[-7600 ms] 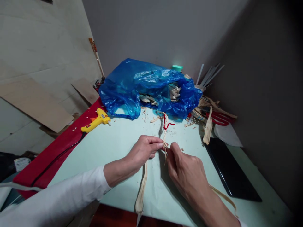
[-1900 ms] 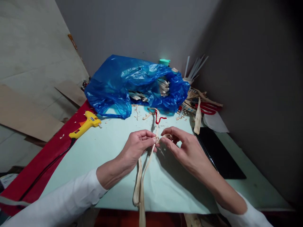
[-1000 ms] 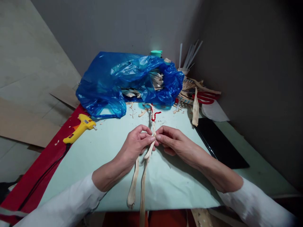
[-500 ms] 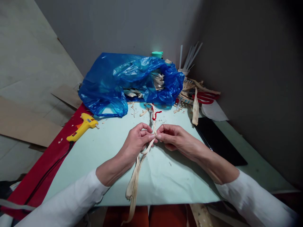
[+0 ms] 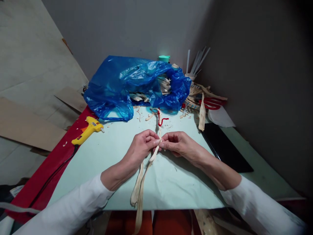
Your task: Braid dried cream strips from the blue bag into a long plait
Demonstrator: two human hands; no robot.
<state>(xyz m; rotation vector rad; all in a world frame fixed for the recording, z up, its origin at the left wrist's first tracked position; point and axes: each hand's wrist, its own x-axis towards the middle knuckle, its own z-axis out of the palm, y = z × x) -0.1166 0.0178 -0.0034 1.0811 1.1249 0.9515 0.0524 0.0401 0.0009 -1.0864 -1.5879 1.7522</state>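
Observation:
A braid of pale dried plant-fibre strips (image 5: 154, 154) runs through the middle of the table. My left hand (image 5: 144, 145) pinches it from the left between thumb and fingers. From the right, my right hand (image 5: 176, 143) pinches the same spot, the fingertips of both hands nearly touching. Beyond the hands, the braided end lies on the pale green sheet, with a red fuzzy wire (image 5: 160, 121) bent around it. Loose tails of the strips hang toward me and over the table's front edge. The exact crossing of the strips is hidden by my fingers.
A blue plastic bag (image 5: 107, 85) of fibre strips stands at the back. A yellow glue gun (image 5: 89, 130) lies at left, its cord trailing forward. At right are a black flat panel (image 5: 225, 147), red-handled scissors (image 5: 211, 103), a loose strip (image 5: 201, 114) and glue sticks (image 5: 198, 62).
Both hands stay pinched on the braid with small finger movements. The strip just below the fingers lies straighter, and the hanging tails have shifted slightly. The whole view has moved a little.

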